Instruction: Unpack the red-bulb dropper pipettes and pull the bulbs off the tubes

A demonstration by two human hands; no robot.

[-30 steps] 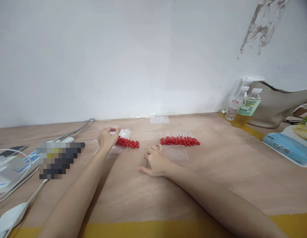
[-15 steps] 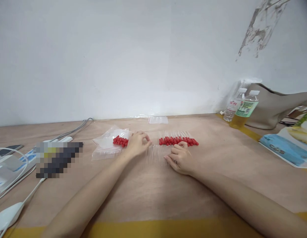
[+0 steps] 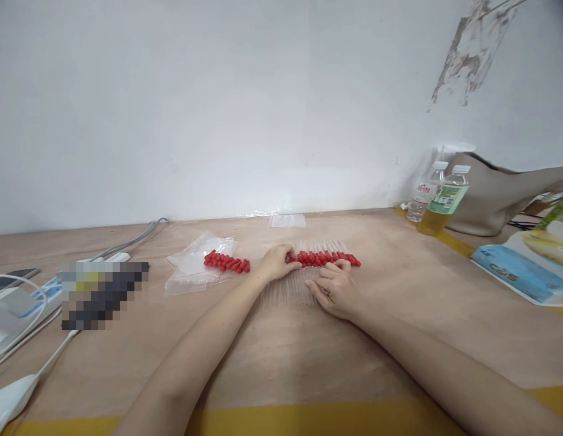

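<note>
A brown table [image 3: 272, 363] meets a white wall [image 3: 218, 109]. 2 bottles [image 3: 446, 200] stand behind and right of the row of red tips [image 3: 327, 258]. The left hand [image 3: 278, 262] is at its left end, the right hand [image 3: 338, 290] at its near side. I can't tell if they pinch any.

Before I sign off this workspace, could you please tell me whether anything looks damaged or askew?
Yes: at upper right, the wall has a rough patch where its surface looks peeled away. The plastic bags by the left red pile overlap untidily at differing angles.
</note>
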